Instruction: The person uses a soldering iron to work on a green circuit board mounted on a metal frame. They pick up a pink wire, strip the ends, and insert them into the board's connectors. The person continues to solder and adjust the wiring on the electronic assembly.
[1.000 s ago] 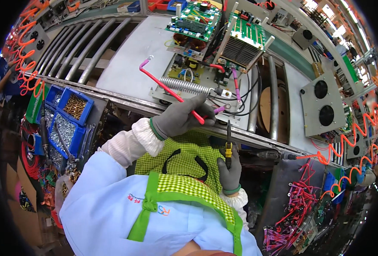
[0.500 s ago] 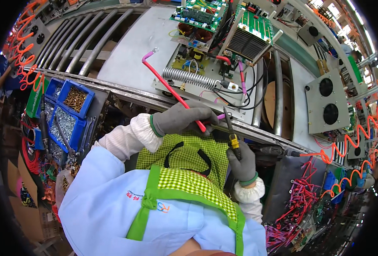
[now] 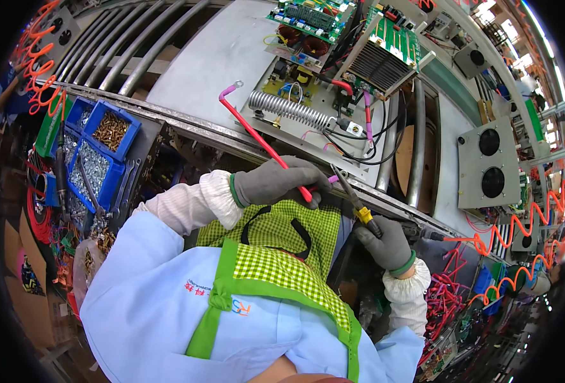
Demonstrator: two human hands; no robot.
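A thick red cable (image 3: pixel 252 129) with purple sleeves and metal ring lugs is gripped in my grey-gloved left hand (image 3: pixel 276 181). One lug points up over the bench edge; the other purple end (image 3: pixel 333 179) pokes out beside my fingertips. My gloved right hand (image 3: pixel 386 242) is closed round a slim, pointed metal tool (image 3: pixel 351 191) with a yellow and black handle; its exact kind is unclear. The tip of this tool is close to the cable's purple end; whether they touch I cannot tell. Beyond my hands sits an opened electrical unit with a coiled metal spring-like part (image 3: pixel 289 110).
Blue bins (image 3: pixel 97 172) of screws and washers stand at the left, with wrenches (image 3: pixel 126 182) alongside. Metal rollers (image 3: pixel 143 54) run along the bench. A heap of red cables (image 3: pixel 445 293) lies at the lower right. A panel with two fans (image 3: pixel 490 163) stands at the right.
My right hand has swung right and slightly up with the pointed tool, which now leans more. My left hand still grips the red cable, shifted a little right.
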